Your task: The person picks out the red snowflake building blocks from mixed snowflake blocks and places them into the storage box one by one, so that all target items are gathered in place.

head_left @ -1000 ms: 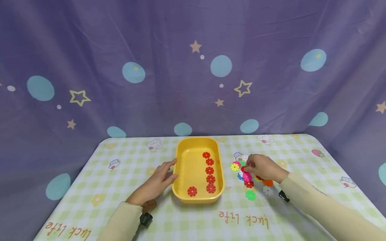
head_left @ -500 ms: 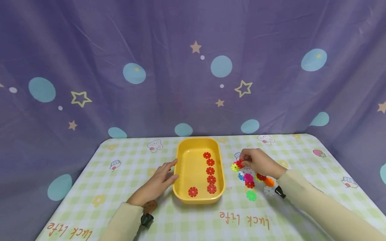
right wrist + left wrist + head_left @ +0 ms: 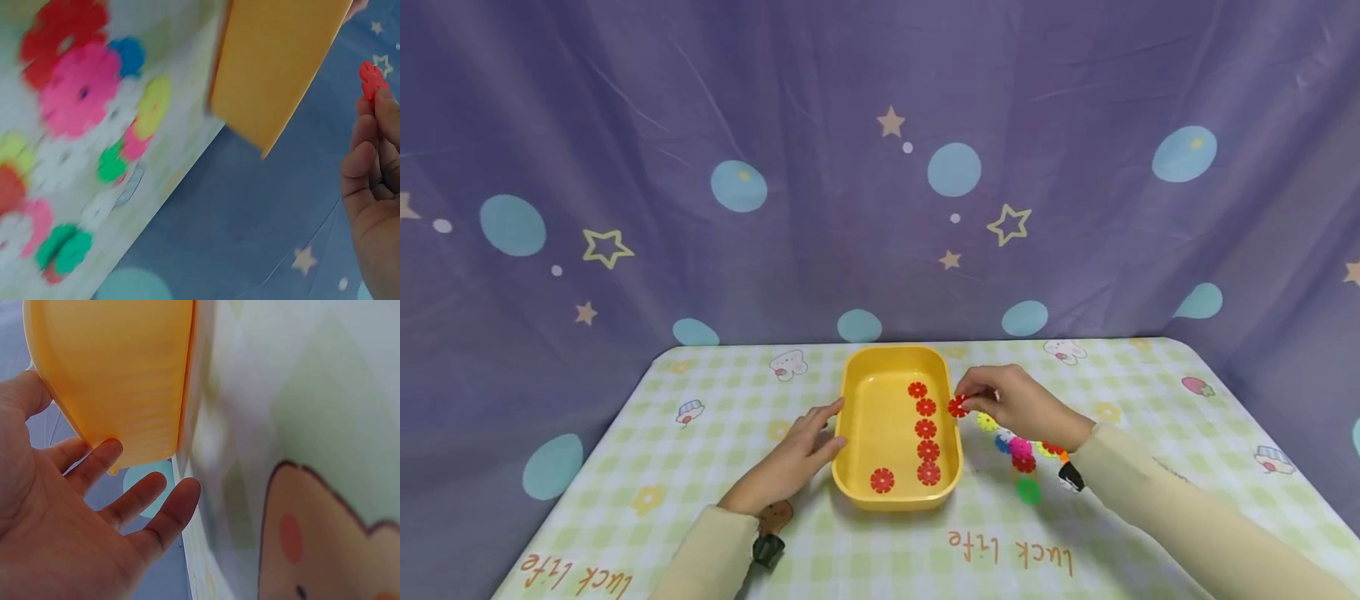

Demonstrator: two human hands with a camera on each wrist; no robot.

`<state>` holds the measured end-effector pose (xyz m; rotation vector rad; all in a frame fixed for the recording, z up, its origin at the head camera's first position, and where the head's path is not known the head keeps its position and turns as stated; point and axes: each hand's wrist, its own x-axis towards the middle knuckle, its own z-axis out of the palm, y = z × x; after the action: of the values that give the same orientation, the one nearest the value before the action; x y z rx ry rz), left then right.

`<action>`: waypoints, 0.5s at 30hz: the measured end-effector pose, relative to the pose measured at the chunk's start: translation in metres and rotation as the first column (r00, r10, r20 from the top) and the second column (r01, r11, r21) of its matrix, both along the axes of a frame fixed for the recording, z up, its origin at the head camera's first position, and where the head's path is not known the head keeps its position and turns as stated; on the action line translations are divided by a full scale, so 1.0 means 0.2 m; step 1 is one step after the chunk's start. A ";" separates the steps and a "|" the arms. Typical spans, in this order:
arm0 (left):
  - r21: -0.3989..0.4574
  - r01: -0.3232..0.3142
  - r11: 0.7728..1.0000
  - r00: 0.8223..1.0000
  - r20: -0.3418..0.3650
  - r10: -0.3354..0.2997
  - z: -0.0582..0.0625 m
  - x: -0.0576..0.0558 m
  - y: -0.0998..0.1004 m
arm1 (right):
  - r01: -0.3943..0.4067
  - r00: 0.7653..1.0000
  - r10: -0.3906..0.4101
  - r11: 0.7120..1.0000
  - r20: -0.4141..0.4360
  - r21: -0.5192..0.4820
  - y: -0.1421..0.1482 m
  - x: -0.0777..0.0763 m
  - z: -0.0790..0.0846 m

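Note:
My right hand (image 3: 1026, 406) pinches a red notched plastic disc (image 3: 958, 407) between thumb and fingers, at the right rim of the yellow tray (image 3: 865, 502). The same disc (image 3: 372, 80) shows in the right wrist view, raised beside the hand. My left hand (image 3: 790, 458) rests with relaxed, spread fingers at the tray's left edge; in the left wrist view some fingertips touch the tray's wall (image 3: 119, 381). Inside the tray, several red discs (image 3: 927, 428) form a column along the right side, and one red disc (image 3: 882, 480) lies apart at the front left.
A loose pile of colored discs (image 3: 81, 90) in pink, white, yellow, green, blue and red lies right of the tray, partly under my right hand and wrist. A green disc (image 3: 1028, 491) lies nearest me. The checked tablecloth (image 3: 625, 442) ends at a purple curtain (image 3: 805, 250).
My right hand has lifted a red disc off the pile and carried it left to the tray's right rim. The left hand has stayed at the tray's left edge.

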<state>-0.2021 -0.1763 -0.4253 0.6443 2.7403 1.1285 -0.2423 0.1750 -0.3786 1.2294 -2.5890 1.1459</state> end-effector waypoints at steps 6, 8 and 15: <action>0.000 -0.004 1.000 1.000 0.000 0.004 0.00 0.00 0.00 | -0.072 0.997 0.072 0.997 0.005 0.006 -0.14 -0.01 -0.05; -0.004 -0.004 1.000 1.000 0.003 0.004 0.00 0.00 0.01 | -0.080 0.997 0.080 0.996 0.005 0.032 -0.19 -0.02 -0.07; -0.005 -0.012 1.000 1.000 0.009 0.012 0.00 0.00 0.01 | -0.114 0.992 0.102 0.973 0.069 0.199 -0.36 -0.06 -0.12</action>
<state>-0.2024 -0.1753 -0.4260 0.6208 2.7422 1.1237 -0.2547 0.1023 -0.4020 1.4121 -2.7716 0.9676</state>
